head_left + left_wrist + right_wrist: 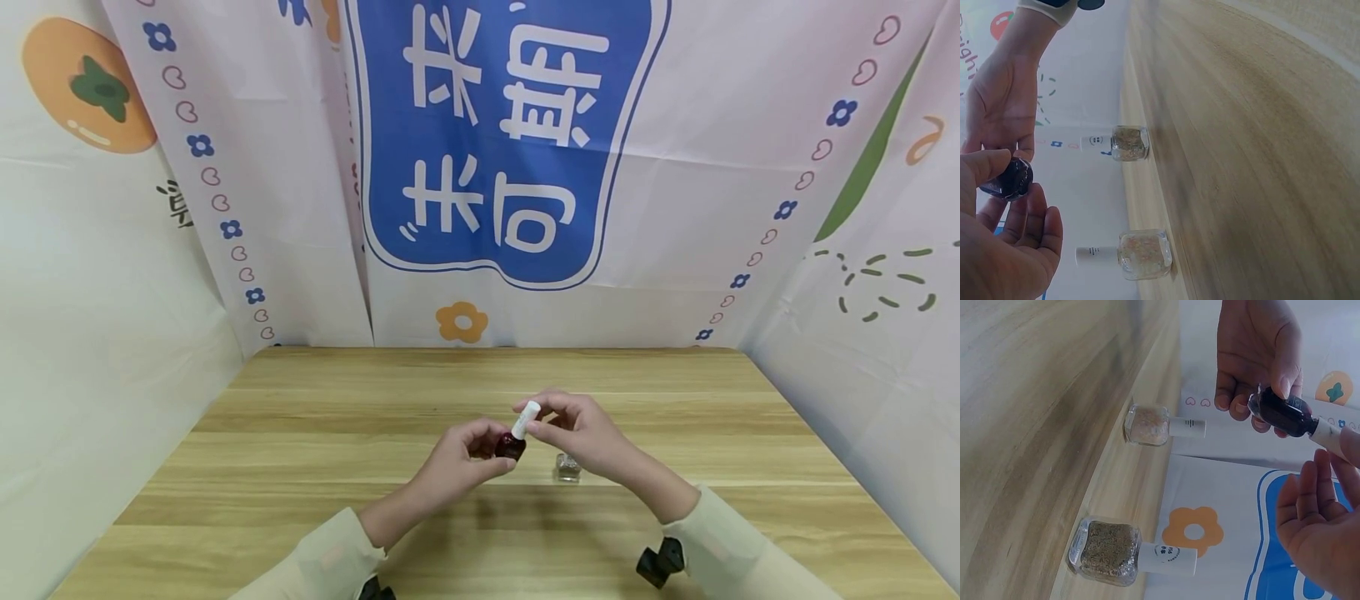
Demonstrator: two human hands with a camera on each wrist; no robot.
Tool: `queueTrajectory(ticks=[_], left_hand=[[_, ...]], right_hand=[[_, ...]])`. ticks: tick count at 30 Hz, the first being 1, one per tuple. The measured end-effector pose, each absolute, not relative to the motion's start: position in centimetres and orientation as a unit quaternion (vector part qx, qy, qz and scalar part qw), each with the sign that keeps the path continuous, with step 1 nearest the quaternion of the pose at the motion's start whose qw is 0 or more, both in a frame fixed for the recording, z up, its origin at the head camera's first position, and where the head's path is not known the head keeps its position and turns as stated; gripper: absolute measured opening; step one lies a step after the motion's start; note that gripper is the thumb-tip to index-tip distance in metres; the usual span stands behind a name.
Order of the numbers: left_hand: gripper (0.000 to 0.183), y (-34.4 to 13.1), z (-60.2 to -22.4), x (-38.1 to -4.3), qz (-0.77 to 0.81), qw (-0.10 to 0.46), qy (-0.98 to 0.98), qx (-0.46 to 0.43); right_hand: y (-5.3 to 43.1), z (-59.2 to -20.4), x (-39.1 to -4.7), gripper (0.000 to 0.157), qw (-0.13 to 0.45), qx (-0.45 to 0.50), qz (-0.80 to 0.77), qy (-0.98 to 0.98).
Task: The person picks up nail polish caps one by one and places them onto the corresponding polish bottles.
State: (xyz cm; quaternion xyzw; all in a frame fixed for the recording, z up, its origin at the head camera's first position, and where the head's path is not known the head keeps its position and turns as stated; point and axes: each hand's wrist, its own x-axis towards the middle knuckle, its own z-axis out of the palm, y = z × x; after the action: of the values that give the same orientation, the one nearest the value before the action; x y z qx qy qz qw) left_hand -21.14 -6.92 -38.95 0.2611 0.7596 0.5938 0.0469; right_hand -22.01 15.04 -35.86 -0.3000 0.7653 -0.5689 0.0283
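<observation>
A dark red nail polish bottle (pixel 511 447) with a white cap (pixel 527 419) is held above the table, tilted. My left hand (pixel 459 457) grips its glass body between thumb and fingers. The right hand (pixel 581 427) pinches the cap with thumb and fingertips. In the right wrist view a short dark strip of neck shows between cap and glass. Below the hands, two more nail polish bottles stand upright with white caps on: one with gold glitter (pixel 1110 551), the other with pale pink glitter (pixel 1148 425). Only one of these shows in the head view, beside the right hand.
The wooden table (pixel 315 417) spans the space under both hands. Printed white cloth (pixel 675 208) hangs behind it and along both sides. Black wrist gear (pixel 660 562) sits by the right sleeve.
</observation>
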Motion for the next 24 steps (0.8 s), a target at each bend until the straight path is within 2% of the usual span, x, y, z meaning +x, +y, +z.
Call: queueTrajectory(ticks=[10,24], left_hand=[[0.026,-6.73,-39.02,-21.15,0.601,0.045,0.757,0.253],[0.023,-6.1,-39.4,-21.37,0.604,0.038,0.757,0.247]], right_hand=[[14.72,-36.13,-22.01,0.016,0.001,-0.263,-0.568,0.78],[14.15,-36.37,-21.66,0.019,-0.029,-0.206,-0.584,0.785]])
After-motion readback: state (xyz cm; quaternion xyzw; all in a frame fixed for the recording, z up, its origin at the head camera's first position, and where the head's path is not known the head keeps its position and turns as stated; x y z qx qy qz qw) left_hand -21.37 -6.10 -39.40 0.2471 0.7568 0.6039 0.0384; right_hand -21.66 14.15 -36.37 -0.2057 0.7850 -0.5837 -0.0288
